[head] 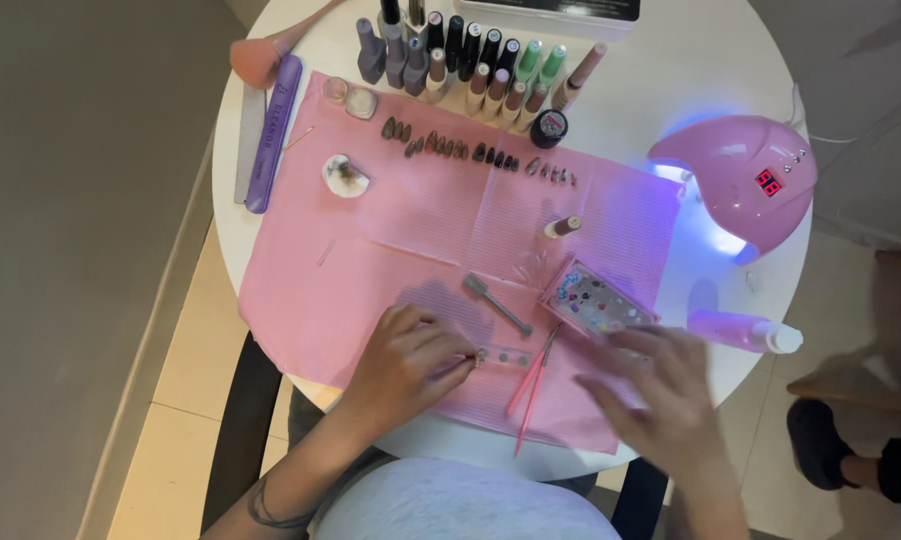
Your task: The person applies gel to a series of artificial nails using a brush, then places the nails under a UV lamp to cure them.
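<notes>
At the near edge of the round white table [691,60], on the pink mat [411,230] that covers most of it, the left hand [403,362] rests with its fingers curled in. The thumb and forefinger close in a tight pinch on the left end of a small clear strip [506,355] that lies flat on the mat and bears a few dark dots. The grip is nearly shut, with only the thin strip between the fingertips.

The right hand [661,395] hovers near the mat's near right corner, blurred, fingers spread and slightly bent. Its grip is open, and nothing can be seen in it. Its fingertips lie just beside a flat pink case [598,300] of small coloured pieces, which sits tilted on the mat.

Between the two hands two thin pink sticks [531,385] lie side by side, slanting toward the near edge. A grey metal tool [496,303] lies just beyond the strip. Farther back a row of dark false nails [476,150] runs across the mat, with a cluster of polish bottles [471,60] behind it at the far edge. A pink curing lamp [741,180] glows at the right edge of the table.
</notes>
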